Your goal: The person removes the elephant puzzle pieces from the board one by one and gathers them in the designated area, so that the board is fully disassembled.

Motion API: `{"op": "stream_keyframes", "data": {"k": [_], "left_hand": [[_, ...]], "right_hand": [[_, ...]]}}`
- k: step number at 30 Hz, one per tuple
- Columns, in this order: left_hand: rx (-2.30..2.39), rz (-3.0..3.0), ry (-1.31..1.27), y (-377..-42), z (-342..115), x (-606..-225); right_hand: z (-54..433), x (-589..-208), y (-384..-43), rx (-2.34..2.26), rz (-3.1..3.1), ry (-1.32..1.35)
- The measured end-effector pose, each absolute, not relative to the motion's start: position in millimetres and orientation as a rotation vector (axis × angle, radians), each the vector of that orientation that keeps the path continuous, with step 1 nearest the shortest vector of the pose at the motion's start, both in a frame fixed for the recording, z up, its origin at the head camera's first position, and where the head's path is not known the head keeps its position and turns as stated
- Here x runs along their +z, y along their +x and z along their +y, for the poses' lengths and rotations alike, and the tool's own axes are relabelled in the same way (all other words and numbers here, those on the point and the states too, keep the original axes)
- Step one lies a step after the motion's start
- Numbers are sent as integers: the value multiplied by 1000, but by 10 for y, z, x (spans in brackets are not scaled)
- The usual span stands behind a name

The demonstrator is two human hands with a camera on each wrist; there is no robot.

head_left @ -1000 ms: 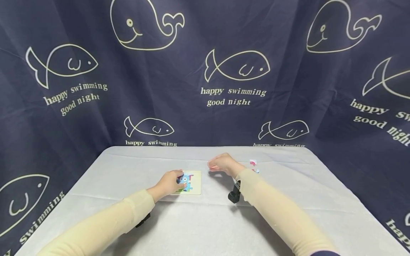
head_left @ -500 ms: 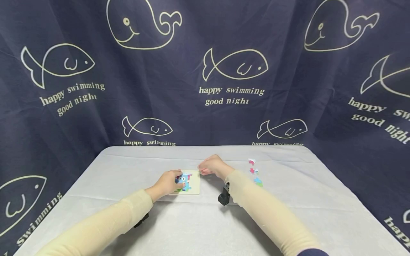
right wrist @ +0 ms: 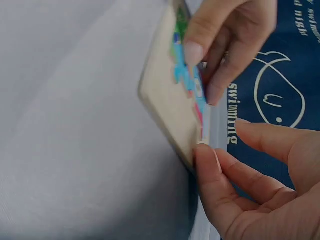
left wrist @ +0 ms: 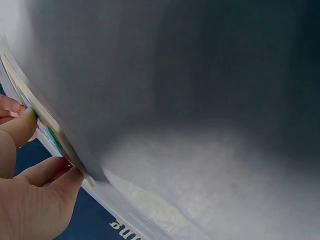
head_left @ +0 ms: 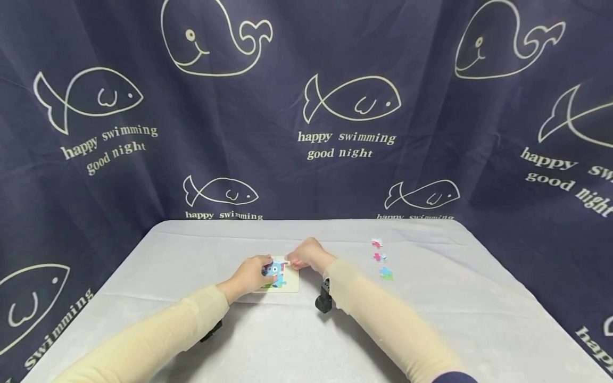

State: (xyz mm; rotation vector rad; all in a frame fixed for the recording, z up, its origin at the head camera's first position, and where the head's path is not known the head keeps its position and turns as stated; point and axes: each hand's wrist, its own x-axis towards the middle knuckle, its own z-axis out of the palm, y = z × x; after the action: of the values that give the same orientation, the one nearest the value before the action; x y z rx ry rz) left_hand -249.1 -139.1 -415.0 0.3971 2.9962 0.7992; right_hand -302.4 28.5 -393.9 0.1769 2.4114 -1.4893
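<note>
Three loose jigsaw pieces (head_left: pixel 386 273) lie in a column to my right on the pale tablecloth (head_left: pixel 268 346). Under my left hand (head_left: pixel 250 273), the partly filled puzzle board (head_left: pixel 293 285) lies flat; thumb and fingers spread apart, I press on it. At its far right corner, my right hand (head_left: pixel 308 254) pinches a mostly hidden piece (right wrist: pixel 202 141) between thumb and fingertip.

A navy fish-print curtain (head_left: pixel 287 175) hangs behind a pale table (head_left: pixel 273 340).

Head view bright and even; broad soft shadow darkens the tabletop (left wrist: pixel 200 175) in left wrist view
</note>
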Motion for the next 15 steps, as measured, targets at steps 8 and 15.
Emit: {"op": "stream_keyframes", "data": {"k": [8,15], "left_hand": [[781,2993,411,-2466,-1377,-4137],[772,2996,403,-2479,-1387,-4144]], "right_hand": [[187,-3996,-3033,-1144,2701,194],[116,-3986,-2996,-964,2825,156]]}}
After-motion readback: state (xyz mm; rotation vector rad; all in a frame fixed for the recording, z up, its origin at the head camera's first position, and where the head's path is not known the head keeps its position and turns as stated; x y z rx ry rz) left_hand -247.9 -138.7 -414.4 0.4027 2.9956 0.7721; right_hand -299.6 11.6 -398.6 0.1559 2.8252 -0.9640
